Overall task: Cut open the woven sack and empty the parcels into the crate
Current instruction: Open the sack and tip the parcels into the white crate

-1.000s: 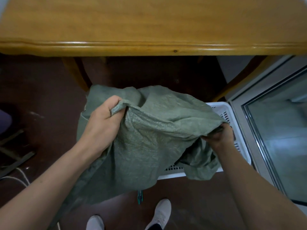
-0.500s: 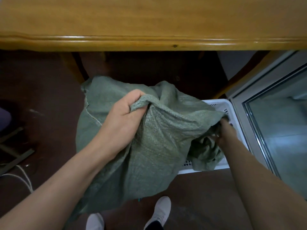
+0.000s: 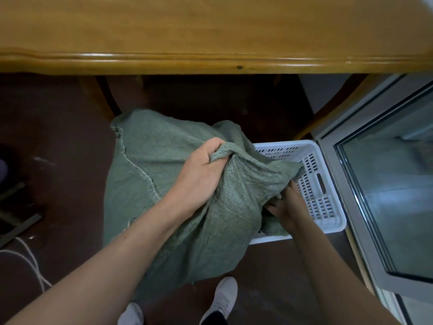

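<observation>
Sack (image 3: 187, 207) bunched in left hand (image 3: 201, 174) over crate (image 3: 328, 184), right hand (image 3: 288, 205) grip unclear.

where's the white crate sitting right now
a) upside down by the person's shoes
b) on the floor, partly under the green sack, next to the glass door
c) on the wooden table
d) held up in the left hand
b: the white crate sits on the floor below the table, its near-left part covered by the green sack, with the glass door just to its right.
</observation>
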